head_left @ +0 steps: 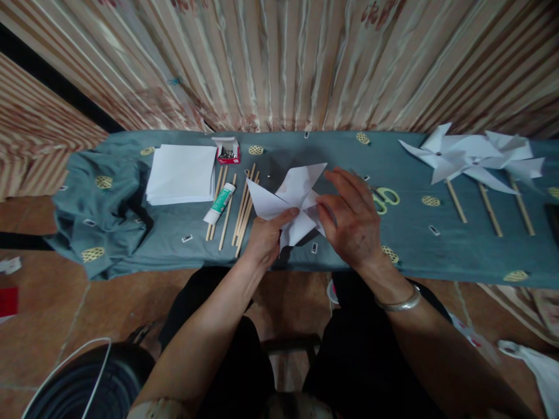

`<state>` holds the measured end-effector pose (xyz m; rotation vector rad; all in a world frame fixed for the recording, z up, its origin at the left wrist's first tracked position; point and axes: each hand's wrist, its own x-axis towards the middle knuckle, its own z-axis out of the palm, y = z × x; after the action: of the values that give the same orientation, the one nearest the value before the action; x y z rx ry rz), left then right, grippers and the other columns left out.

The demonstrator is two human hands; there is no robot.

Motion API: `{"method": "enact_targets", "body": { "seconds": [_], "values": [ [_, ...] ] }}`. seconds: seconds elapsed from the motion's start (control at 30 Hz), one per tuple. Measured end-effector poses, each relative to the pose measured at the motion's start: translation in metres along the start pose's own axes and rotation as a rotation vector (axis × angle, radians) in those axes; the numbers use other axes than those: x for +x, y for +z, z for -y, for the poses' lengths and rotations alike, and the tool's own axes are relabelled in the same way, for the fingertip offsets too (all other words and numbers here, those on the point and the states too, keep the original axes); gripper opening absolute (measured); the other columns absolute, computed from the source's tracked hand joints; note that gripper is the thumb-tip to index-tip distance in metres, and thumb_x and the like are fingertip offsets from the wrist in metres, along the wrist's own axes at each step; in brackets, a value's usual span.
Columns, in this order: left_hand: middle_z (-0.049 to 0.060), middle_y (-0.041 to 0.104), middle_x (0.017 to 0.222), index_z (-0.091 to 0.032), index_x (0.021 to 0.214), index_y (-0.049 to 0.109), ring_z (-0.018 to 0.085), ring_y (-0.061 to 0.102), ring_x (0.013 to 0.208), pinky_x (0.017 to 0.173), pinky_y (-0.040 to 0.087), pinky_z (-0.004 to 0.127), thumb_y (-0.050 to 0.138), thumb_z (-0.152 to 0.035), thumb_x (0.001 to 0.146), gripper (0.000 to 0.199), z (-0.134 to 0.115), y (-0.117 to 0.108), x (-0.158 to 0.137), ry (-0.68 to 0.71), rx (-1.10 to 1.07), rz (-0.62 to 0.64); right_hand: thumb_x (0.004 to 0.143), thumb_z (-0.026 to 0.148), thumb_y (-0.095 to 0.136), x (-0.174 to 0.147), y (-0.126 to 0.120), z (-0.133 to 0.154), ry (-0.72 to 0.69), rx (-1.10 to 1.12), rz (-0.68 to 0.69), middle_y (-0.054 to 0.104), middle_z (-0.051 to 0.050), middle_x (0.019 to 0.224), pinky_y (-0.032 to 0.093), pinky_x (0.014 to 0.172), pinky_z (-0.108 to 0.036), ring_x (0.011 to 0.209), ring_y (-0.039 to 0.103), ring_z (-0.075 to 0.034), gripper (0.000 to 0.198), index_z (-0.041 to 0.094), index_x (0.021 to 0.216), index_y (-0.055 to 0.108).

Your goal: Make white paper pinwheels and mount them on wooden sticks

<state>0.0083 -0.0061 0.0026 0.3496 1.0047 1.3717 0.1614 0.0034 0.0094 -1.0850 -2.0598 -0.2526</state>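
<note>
Left of centre: the left hand (267, 235) pinches the white folded-paper pinwheel (299, 181), thumb near the hub, other fingers mostly hidden. Frame centre: the pinwheel; expect low weight and easy creasing; grip at the hub, not the vane tips. Right of centre: the right hand (354, 218), fingers curled, index fingertip at 1 vane; cannot tell whether it pinches

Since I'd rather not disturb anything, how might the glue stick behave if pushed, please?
The glue stick would probably roll, since its body looks cylindrical. The wooden sticks apparently beneath it look slender, so they might shift too.
</note>
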Motion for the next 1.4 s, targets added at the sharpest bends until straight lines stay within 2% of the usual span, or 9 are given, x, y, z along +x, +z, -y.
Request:
{"method": "enact_targets", "body": {
  "seconds": [0.2, 0.33, 0.43, 0.6, 0.73, 0.87, 0.97, 1.27, 1.4],
  "values": [
    [0.006, 0.079, 0.089, -0.015, 0.085, 0.076, 0.026, 0.072, 0.097, 0.101, 0.049, 0.042, 0.092, -0.016, 0.044, 0.044, 0.0, 0.0, 0.0, -0.015, 0.0, -0.023, 0.095, 0.018, 0.054, 0.003, -0.006, -0.001, 0.149, 0.105, 0.053, 0.065, -0.005, 0.133, 0.047, 0.108, -0.053, 0.133, 0.054, -0.028, 0.021, 0.032, 0.105, 0.066],
    [0.005, 0.079, 0.09, -0.015, 0.087, 0.077, 0.025, 0.072, 0.096, 0.101, 0.05, 0.041, 0.091, -0.017, 0.046, 0.044, 0.002, -0.001, 0.001, -0.003, 0.01, -0.006, 0.095, 0.019, 0.054, 0.003, -0.007, -0.002, 0.181, 0.13, 0.08, 0.063, -0.004, 0.135, 0.045, 0.11, -0.055, 0.134, 0.053, -0.03, 0.026, 0.035, 0.113, 0.067],
    [0.005, 0.079, 0.093, -0.015, 0.09, 0.077, 0.025, 0.072, 0.097, 0.101, 0.049, 0.04, 0.091, -0.017, 0.047, 0.045, 0.004, -0.002, 0.002, 0.011, 0.012, 0.003, 0.094, 0.018, 0.056, 0.0, -0.004, -0.002, 0.145, 0.152, 0.081, 0.062, -0.003, 0.136, 0.044, 0.111, -0.055, 0.134, 0.053, -0.03, 0.031, 0.036, 0.117, 0.066],
    [0.005, 0.079, 0.091, -0.015, 0.089, 0.076, 0.024, 0.072, 0.093, 0.1, 0.05, 0.04, 0.092, -0.018, 0.046, 0.046, 0.004, -0.002, 0.003, 0.02, 0.002, -0.011, 0.09, 0.011, 0.06, -0.005, 0.0, -0.002, 0.011, 0.115, -0.015, 0.064, -0.007, 0.133, 0.051, 0.104, -0.048, 0.128, 0.058, -0.028, 0.026, 0.028, 0.11, 0.066],
    [0.005, 0.079, 0.091, -0.015, 0.09, 0.077, 0.025, 0.072, 0.094, 0.099, 0.05, 0.041, 0.092, -0.017, 0.047, 0.046, 0.003, -0.001, 0.001, 0.019, 0.013, 0.003, 0.091, 0.009, 0.057, -0.007, 0.0, -0.002, -0.005, 0.113, 0.049, 0.065, -0.005, 0.132, 0.053, 0.1, -0.047, 0.121, 0.062, -0.026, 0.029, 0.029, 0.111, 0.065],
    [0.005, 0.079, 0.089, -0.015, 0.083, 0.077, 0.025, 0.072, 0.093, 0.099, 0.049, 0.041, 0.091, -0.016, 0.045, 0.041, 0.002, 0.0, 0.001, 0.027, 0.028, -0.019, 0.093, 0.013, 0.056, -0.006, -0.001, -0.001, 0.005, 0.072, 0.079, 0.072, -0.003, 0.117, 0.054, 0.093, -0.045, 0.104, 0.065, -0.024, 0.024, 0.028, 0.106, 0.069],
    [0.005, 0.079, 0.088, -0.015, 0.081, 0.076, 0.027, 0.071, 0.098, 0.1, 0.048, 0.041, 0.091, -0.016, 0.044, 0.04, 0.003, -0.001, 0.001, 0.029, 0.035, -0.027, 0.095, 0.014, 0.054, -0.005, 0.0, 0.002, -0.018, 0.049, 0.107, 0.074, -0.004, 0.109, 0.055, 0.088, -0.042, 0.096, 0.065, -0.023, 0.023, 0.025, 0.104, 0.072],
    [0.007, 0.079, 0.092, -0.014, 0.09, 0.078, 0.024, 0.072, 0.094, 0.098, 0.05, 0.039, 0.09, -0.017, 0.048, 0.044, 0.003, -0.003, 0.001, 0.049, 0.042, 0.019, 0.095, 0.013, 0.054, -0.007, 0.0, 0.005, -0.121, 0.02, 0.15, 0.075, -0.006, 0.109, 0.054, 0.085, -0.037, 0.093, 0.062, -0.021, 0.025, 0.019, 0.109, 0.073],
    [0.007, 0.079, 0.092, -0.015, 0.092, 0.078, 0.025, 0.072, 0.096, 0.098, 0.05, 0.039, 0.09, -0.017, 0.048, 0.045, 0.001, -0.003, 0.001, 0.05, 0.049, 0.019, 0.096, 0.014, 0.055, -0.007, 0.0, 0.004, -0.112, 0.018, 0.163, 0.075, -0.005, 0.109, 0.053, 0.083, -0.036, 0.091, 0.062, -0.021, 0.026, 0.023, 0.113, 0.073]
  ]
}}
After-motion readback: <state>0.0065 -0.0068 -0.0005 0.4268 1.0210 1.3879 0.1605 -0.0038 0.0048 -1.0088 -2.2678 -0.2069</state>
